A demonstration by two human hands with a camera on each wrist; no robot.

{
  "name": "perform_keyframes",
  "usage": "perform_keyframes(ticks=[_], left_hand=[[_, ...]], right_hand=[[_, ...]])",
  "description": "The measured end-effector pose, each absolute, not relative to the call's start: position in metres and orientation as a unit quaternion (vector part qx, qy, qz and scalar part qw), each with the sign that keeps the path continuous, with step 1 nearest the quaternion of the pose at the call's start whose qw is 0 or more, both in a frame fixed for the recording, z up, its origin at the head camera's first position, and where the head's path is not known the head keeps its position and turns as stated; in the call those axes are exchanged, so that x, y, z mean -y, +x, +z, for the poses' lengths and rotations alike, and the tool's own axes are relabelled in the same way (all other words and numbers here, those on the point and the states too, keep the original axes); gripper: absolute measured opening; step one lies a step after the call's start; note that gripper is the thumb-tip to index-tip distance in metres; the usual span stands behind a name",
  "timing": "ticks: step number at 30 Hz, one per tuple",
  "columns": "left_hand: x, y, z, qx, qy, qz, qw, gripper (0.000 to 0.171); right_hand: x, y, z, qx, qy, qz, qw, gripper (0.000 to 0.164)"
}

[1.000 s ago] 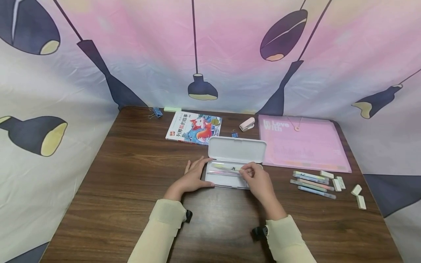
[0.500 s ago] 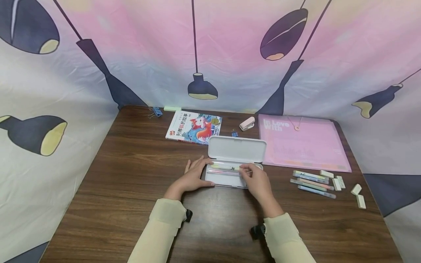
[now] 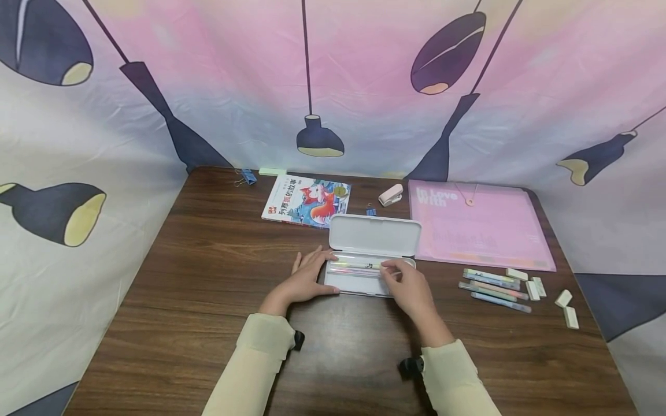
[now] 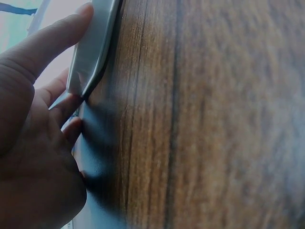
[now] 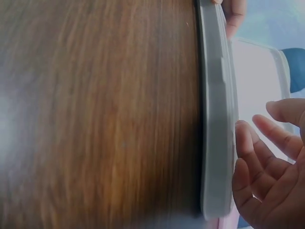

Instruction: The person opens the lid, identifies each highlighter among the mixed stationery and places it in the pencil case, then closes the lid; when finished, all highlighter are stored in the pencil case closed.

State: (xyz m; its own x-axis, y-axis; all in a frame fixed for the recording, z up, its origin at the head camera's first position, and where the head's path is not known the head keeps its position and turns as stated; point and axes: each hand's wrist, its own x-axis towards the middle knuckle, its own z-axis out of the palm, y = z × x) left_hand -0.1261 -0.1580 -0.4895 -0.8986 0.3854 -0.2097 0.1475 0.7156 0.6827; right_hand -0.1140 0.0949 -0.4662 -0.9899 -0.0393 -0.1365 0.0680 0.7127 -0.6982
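A white pencil case (image 3: 359, 284) lies on the table with its lid (image 3: 374, 236) raised at the back. My left hand (image 3: 302, 282) holds its left end, thumb along the front edge and fingers toward the back corner. Inside, a yellow highlighter pen (image 3: 354, 266) lies lengthwise in the rear part, just behind a pinkish pen (image 3: 351, 271). Over the right end of the case is my right hand (image 3: 410, 289), fingertips at the yellow highlighter's right end. In the right wrist view its thumb and fingers (image 5: 245, 138) stand apart, with nothing visible between them.
Several pens (image 3: 494, 292) and white erasers (image 3: 533, 290) lie to the right. A pink folder (image 3: 484, 225) is behind them. Behind the case are a storybook (image 3: 307, 201), a pink stapler (image 3: 391, 196) and a small blue binder clip (image 3: 371, 212). Another clip (image 3: 248, 177) sits at the back left.
The yellow highlighter has gone from slightly raised in my right fingers to lying down in the case. My right fingers have loosened at its end. My left hand has stayed on the case.
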Motion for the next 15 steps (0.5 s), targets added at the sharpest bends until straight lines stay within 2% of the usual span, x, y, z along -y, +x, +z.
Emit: perform_keyframes(ticks=[6,15], left_hand=[[0.158,-0.126,-0.491,-0.91,0.15,0.348,0.169,0.062],[0.158,-0.126,-0.491,-0.908,0.145,0.356,0.167,0.059]], right_hand=[[-0.116,-0.101,-0.46,-0.921,0.008,-0.386,0.053,0.025],[-0.175,-0.073,-0.474,-0.933,0.032,-0.359,-0.017,0.027]])
